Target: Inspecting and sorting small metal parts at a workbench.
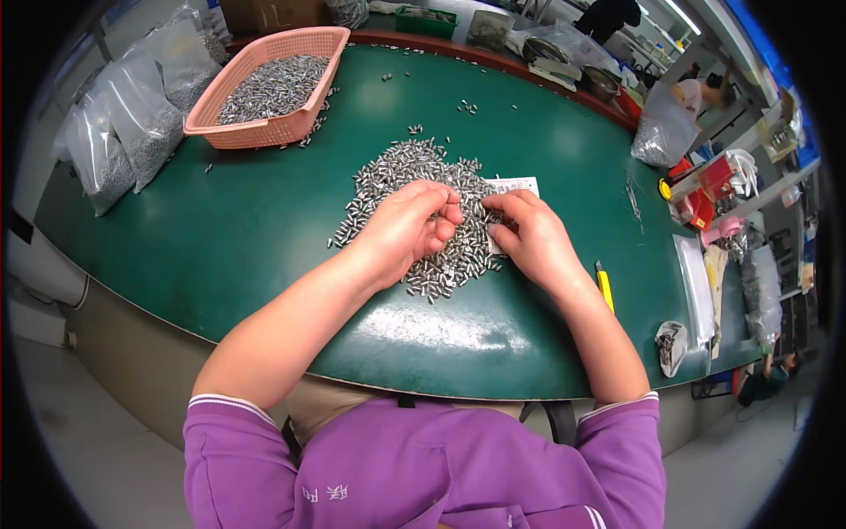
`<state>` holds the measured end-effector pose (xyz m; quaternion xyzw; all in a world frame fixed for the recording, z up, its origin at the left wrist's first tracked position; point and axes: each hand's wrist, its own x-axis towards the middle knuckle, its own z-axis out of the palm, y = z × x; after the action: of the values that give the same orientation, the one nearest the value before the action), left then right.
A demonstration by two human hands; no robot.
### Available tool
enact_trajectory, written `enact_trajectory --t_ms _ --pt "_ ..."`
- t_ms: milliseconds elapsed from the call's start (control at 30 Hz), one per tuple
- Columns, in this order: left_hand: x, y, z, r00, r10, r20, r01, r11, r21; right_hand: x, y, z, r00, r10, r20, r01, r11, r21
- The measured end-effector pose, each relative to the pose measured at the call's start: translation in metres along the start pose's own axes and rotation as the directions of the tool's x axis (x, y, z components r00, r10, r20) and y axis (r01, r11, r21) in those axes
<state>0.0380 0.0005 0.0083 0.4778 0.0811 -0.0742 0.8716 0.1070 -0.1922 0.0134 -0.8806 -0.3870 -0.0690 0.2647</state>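
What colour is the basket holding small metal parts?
The basket is salmon pink; it shows in the head view, at upper left.

a green table (264, 212) bears loose metal pieces (471, 249), a pink basket (256, 135) and a yellow cutter (604, 286).

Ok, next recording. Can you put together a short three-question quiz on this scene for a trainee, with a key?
1. Multiple choice: what colour is the basket that holds small metal pieces?
a) green
b) pink
c) blue

2. True or false: the yellow cutter lies to the right of the right forearm.

3. Short answer: which hand is nearer the flat white item at the right edge of the pile?

Key:
1. b
2. True
3. The right hand
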Motion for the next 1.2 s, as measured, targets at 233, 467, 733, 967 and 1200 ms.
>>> enact_trajectory --t_ms 233,467,733,967,1200 --pt "0.001 -0.002 -0.005 1.0 -0.008 -0.002 0.008 1.0 -0.013 0.001 -0.017 0.004 0.997 0.048 0.067 -0.056 0.991 0.121" --pt "0.005 -0.005 -0.008 0.993 0.02 0.119 -0.01 0.996 -0.084 -0.01 -0.029 0.007 0.99 0.141 0.013 -0.139 0.958 0.252" --pt "-0.002 -0.001 0.012 0.981 -0.16 0.108 0.171 0.98 -0.101 -0.018 -0.024 0.009 0.956 0.225 -0.189 -0.13 0.9 0.415" --pt "-0.012 -0.002 -0.007 0.943 -0.216 0.253 0.226 0.974 -0.011 -0.021 -0.02 0.005 0.937 0.347 -0.033 -0.235 0.701 0.674" --pt "-0.022 0.004 -0.021 0.906 -0.221 0.36 0.216 0.975 0.054 -0.02 -0.024 0.007 0.976 0.208 -0.061 -0.124 0.766 0.63"
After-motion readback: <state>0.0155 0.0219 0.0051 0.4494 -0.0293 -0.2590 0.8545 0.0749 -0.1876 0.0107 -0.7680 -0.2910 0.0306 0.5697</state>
